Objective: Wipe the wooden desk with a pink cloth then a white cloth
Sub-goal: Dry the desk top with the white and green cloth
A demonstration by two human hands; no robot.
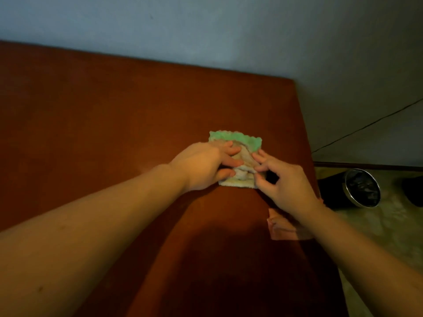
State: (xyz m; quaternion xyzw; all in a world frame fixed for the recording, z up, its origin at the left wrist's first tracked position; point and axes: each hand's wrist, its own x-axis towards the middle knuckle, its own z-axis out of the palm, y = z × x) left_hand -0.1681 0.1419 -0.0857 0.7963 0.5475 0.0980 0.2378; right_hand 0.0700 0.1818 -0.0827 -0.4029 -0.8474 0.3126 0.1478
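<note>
A folded white cloth (246, 156) with a green scalloped far edge lies on the wooden desk (114, 124), near its right side. My left hand (203, 165) covers the cloth's left part, its fingers curled into the folds. My right hand (283, 181) pinches the cloth's right edge between thumb and fingers. A folded pink cloth (282, 227) lies on the desk near the right edge, partly hidden under my right forearm.
The desk's back edge meets a pale blue wall (206, 30). Right of the desk, on the floor, stands a black round bin (361, 188) with a metal rim. A thin dark cable (366, 125) runs along the wall.
</note>
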